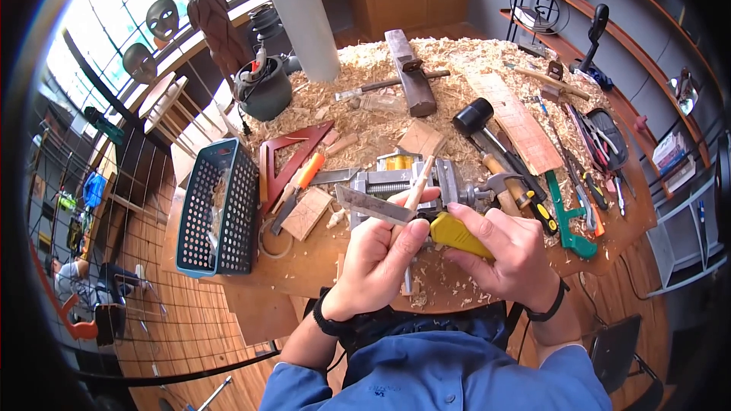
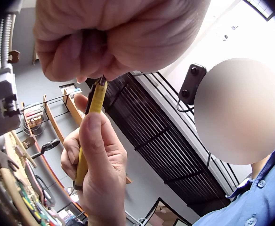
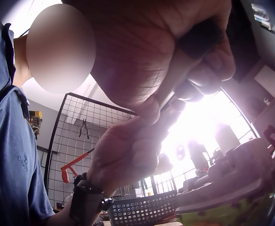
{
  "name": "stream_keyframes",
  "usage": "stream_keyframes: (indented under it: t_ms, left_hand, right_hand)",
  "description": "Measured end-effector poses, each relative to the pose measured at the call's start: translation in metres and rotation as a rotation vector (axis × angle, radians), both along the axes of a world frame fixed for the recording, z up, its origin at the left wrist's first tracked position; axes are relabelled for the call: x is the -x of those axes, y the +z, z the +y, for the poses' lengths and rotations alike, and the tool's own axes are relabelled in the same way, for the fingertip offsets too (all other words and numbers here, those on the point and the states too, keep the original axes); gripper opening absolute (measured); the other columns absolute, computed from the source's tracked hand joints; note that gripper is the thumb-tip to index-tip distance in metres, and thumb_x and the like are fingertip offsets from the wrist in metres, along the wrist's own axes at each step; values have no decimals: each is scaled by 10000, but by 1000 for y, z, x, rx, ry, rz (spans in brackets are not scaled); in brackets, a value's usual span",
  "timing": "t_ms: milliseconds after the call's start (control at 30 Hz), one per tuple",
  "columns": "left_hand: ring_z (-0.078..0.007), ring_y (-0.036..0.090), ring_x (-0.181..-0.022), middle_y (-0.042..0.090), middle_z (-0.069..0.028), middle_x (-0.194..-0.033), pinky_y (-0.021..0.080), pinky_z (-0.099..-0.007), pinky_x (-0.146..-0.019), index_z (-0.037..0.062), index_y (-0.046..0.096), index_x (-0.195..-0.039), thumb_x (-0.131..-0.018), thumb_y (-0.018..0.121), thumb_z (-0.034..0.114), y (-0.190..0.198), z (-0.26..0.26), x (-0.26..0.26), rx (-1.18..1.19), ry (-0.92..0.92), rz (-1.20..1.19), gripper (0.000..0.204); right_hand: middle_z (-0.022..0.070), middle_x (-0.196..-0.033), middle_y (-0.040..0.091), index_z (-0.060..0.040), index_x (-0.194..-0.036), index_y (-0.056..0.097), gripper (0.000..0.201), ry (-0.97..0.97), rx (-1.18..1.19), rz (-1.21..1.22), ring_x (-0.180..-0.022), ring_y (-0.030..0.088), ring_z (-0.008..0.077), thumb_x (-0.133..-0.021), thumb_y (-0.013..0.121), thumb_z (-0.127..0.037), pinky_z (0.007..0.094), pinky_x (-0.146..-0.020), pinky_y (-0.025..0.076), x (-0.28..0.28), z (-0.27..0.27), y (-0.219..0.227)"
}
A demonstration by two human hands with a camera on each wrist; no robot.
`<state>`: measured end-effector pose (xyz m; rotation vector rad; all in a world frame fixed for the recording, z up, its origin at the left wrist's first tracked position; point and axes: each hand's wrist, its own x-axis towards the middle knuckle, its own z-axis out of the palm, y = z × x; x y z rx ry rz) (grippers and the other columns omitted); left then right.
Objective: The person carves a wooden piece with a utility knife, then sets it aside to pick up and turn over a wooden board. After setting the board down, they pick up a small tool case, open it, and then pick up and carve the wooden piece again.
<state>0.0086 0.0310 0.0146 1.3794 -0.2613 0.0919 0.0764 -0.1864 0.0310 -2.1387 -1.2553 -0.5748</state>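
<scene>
In the head view my left hand (image 1: pixel 381 259) grips a slim carved wooden stick (image 1: pixel 416 185), its narrower end pointing up and away from me. My right hand (image 1: pixel 509 251) holds a yellow utility knife (image 1: pixel 459 235), with fingers curled round the handle. The knife's long blade (image 1: pixel 371 205) extends leftward across the stick, close by the left thumb. Seen from the left wrist, the right hand (image 2: pixel 102 165) wraps the yellow handle (image 2: pixel 98 98) with its thumb along the side. Both hands are close together over a metal vise (image 1: pixel 449 183) at the table's near side.
Wood shavings (image 1: pixel 365 53) cover much of the table. A perforated basket (image 1: pixel 221 213) and red set square (image 1: pixel 293 160) lie left; an orange-handled knife (image 1: pixel 308 171) is near them. A black mallet (image 1: pixel 474 116), hammer (image 1: pixel 506 183) and green-handled saw (image 1: pixel 567 221) lie right. A wooden plane (image 1: pixel 411 80) lies behind.
</scene>
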Motion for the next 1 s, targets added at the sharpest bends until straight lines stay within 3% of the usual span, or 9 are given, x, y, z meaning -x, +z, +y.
stream_keyframes:
  t_ms: [100,300,600,800,900,1000]
  left_hand:
    - [-93,537,-1136,528,-119,-1493,447,-268,-975,-41,473,-1481,-1085,538,118,7,-3,2,33,10,139,432]
    - [-158,523,-1274,497,-181,-1529,430,-338,-1061,-40,504,-1455,-1078,546,118,7,-7,0,-24,115,49,411]
    - [-150,531,-1271,533,-179,-1501,433,-323,-1060,-51,570,-1366,-1079,536,94,1,-5,-4,-2,81,41,323]
    - [-160,541,-1273,539,-168,-1494,432,-325,-1065,-32,545,-1428,-1076,549,123,0,1,-6,-44,53,75,384]
    - [-167,554,-1261,549,-167,-1484,440,-333,-1058,-42,554,-1407,-1069,562,124,0,2,-10,-65,51,-17,377]
    - [-172,555,-1269,574,-169,-1455,440,-342,-1062,-47,571,-1388,-1060,572,104,6,3,-9,-86,25,38,362]
  right_hand:
    - [45,-726,547,-63,-1344,662,610,-11,11,-9,-568,598,211,-817,838,-316,356,-523,500,0,-1,3]
    - [40,-719,534,-56,-1335,669,612,11,3,24,-554,587,210,-806,847,-310,357,-517,491,-1,-1,0]
    - [47,-727,544,-54,-1340,666,615,-1,-9,17,-559,590,212,-812,842,-315,356,-520,493,-5,3,-3]
    - [49,-713,535,-50,-1339,666,610,22,-8,69,-554,585,210,-817,840,-315,356,-513,487,-8,2,-5]
    - [47,-705,528,-46,-1339,665,611,23,1,79,-550,580,210,-818,841,-311,356,-508,484,-8,2,-5]
    - [48,-710,526,-42,-1346,660,618,23,-7,66,-549,577,212,-819,841,-309,358,-510,482,-9,2,-6]
